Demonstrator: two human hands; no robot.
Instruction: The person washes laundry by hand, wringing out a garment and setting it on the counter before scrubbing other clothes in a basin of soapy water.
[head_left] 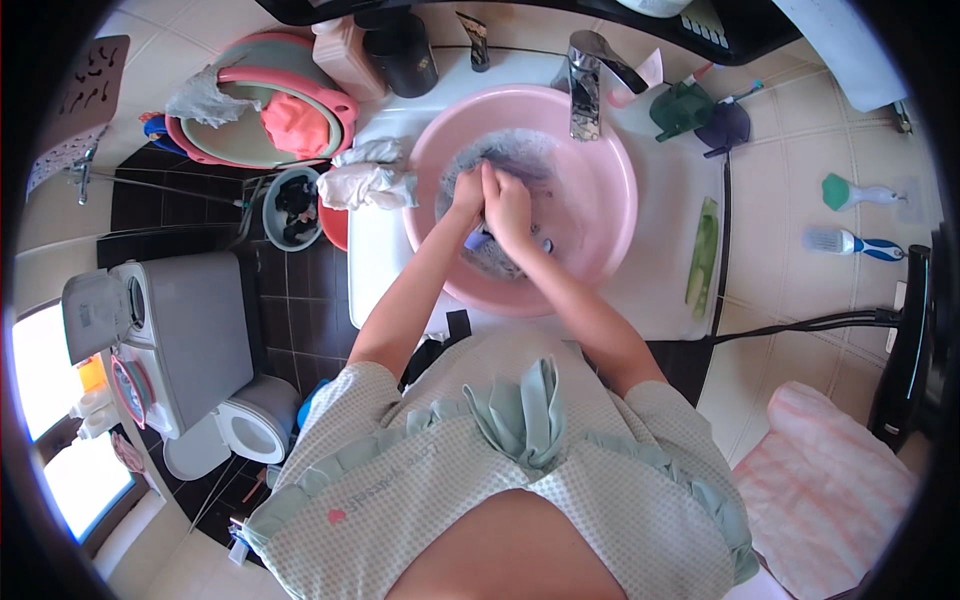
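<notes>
Head view | left hand (466, 192) and right hand (507, 207) touching, fingers clenched on grey cloth (520, 160) | cloth lies far-side in pink basin (600, 230)

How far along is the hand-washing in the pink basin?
Done: round pink plastic basin holds sudsy water. In hand: left hand and right hand press together on the grey wet cloth. Left: crumpled white cloth waits beside the basin.
</notes>
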